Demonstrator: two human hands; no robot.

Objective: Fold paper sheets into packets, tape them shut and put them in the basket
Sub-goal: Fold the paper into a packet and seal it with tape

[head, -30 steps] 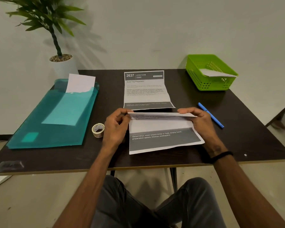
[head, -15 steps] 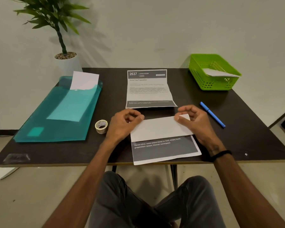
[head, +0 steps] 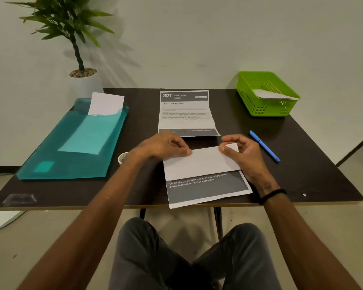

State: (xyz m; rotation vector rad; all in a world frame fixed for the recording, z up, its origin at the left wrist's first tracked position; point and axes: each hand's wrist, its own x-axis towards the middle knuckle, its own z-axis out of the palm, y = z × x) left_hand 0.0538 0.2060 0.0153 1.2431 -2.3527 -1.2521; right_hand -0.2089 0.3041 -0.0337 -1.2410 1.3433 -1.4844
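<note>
Head view: the left hand (head: 166,146) rests on the far left corner of the folded paper sheet (head: 201,164), fingers curled, fingertips pressing the fold edge down. The right hand (head: 242,152) sits at the far right corner, thumb and forefinger pinching that corner of the white flap, remaining fingers loosely curled. A black band (head: 271,195) circles the right wrist.

The sheet lies at the near edge of the desk (head: 314,164), its upper part folded down so the white back faces up; the grey printed strip stays exposed on the near side and slightly overhangs the desk edge.

Just far of the hands lies a second printed sheet (head: 187,113), unfolded and creased. A tape roll (head: 122,157) sits just left of the left wrist, partly hidden by it. A teal folder (head: 76,143) with white paper (head: 106,103) protruding occupies the left side. A blue pen (head: 264,145) lies right of the right hand. A green basket (head: 266,94) at the far right corner contains a folded packet (head: 272,94). A potted plant (head: 80,57) stands beyond the far left corner.
</note>
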